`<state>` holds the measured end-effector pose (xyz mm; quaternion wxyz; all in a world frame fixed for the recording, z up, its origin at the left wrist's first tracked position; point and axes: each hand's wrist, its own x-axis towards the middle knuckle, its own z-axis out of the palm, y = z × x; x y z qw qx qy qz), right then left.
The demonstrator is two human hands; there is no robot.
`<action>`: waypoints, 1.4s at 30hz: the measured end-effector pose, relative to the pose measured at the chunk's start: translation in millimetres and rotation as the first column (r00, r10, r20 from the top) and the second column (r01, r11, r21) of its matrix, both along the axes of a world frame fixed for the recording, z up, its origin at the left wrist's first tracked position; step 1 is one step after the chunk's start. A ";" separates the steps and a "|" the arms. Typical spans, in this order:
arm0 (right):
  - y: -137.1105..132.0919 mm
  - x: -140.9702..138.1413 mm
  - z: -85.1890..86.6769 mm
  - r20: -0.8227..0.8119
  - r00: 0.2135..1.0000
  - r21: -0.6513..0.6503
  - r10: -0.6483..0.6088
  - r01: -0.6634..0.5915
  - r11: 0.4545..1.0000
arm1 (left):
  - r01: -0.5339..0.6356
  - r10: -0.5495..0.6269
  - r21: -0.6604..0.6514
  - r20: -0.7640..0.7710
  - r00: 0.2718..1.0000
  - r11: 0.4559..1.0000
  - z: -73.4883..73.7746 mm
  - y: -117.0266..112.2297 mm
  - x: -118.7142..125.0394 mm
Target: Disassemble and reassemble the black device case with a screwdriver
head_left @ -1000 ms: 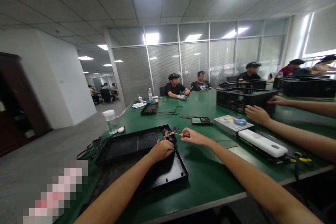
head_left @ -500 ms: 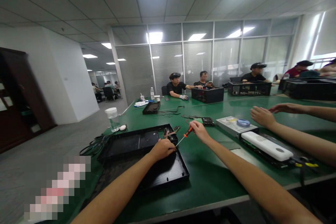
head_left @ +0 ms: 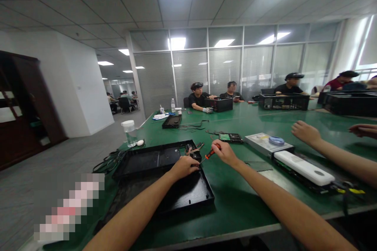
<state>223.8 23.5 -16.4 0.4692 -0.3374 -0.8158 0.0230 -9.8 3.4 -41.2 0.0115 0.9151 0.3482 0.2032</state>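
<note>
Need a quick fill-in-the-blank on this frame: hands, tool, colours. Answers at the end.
1. The right hand holds a ____.
2. The case beneath the left hand is ____ in colour.
3. The table is ____ in colour.
4. On the jar, the lid is ____ in colour.

Missing words: screwdriver; black; green; white.

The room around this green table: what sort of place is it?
Probably an office serving as a hands-on electronics workspace: a glass partition stands behind the green table, an open black case sits on it, and the right hand holds a screwdriver.
</note>
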 end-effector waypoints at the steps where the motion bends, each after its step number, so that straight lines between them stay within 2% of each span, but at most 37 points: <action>1: -0.7 -0.2 1.4 0.016 1.000 0.007 -0.006 0.005 1.000 | 0.000 0.000 -0.002 0.006 1.000 1.000 -0.2 0.1 0.1; 5: -6.8 -1.9 9.4 0.105 0.994 0.033 -0.036 0.032 0.999 | 0.010 -0.009 -0.016 0.022 1.000 1.000 0.8 -0.2 0.6; 9: -21.7 -7.0 25.7 0.251 0.964 0.108 -0.084 0.058 0.992 | 0.008 -0.007 -0.028 0.022 1.000 1.000 1.3 -0.9 1.0; 14: -41.8 -26.5 56.1 0.494 0.850 0.189 -0.183 0.101 0.977 | -0.011 0.012 -0.029 0.013 1.000 1.000 0.4 -0.9 1.3; 18: -46.1 -43.8 73.1 0.582 0.792 0.190 -0.187 0.092 0.977 | -0.030 0.030 -0.044 0.002 1.000 0.999 1.1 -0.9 2.0; 23: -40.6 -48.8 75.5 0.600 0.772 0.268 -0.209 0.052 0.962 | -0.037 0.037 -0.028 -0.004 0.999 0.999 3.5 -3.2 2.6; 27: -36.6 -43.7 69.1 0.571 0.802 0.299 -0.174 -0.005 0.954 | -0.035 0.035 -0.022 -0.015 0.999 0.999 4.8 -4.7 2.7; 31: -33.3 -40.2 63.1 0.523 0.833 0.305 -0.180 0.015 0.952 | -0.044 0.044 -0.019 -0.005 0.999 0.999 4.9 -4.8 3.3; 35: -35.8 -41.9 66.0 0.517 0.827 0.258 -0.220 0.094 0.962 | -0.047 0.047 -0.026 -0.003 0.999 0.999 4.9 -4.2 3.3; 39: -48.4 -45.0 78.4 0.585 0.763 0.197 -0.276 0.196 0.961 | -0.054 0.054 -0.024 0.003 0.999 0.998 4.5 -4.2 2.7; 42: -56.4 -47.3 87.3 0.644 0.735 0.122 -0.212 0.175 0.977 | -0.064 0.065 -0.032 0.006 0.998 0.997 4.3 -5.0 2.7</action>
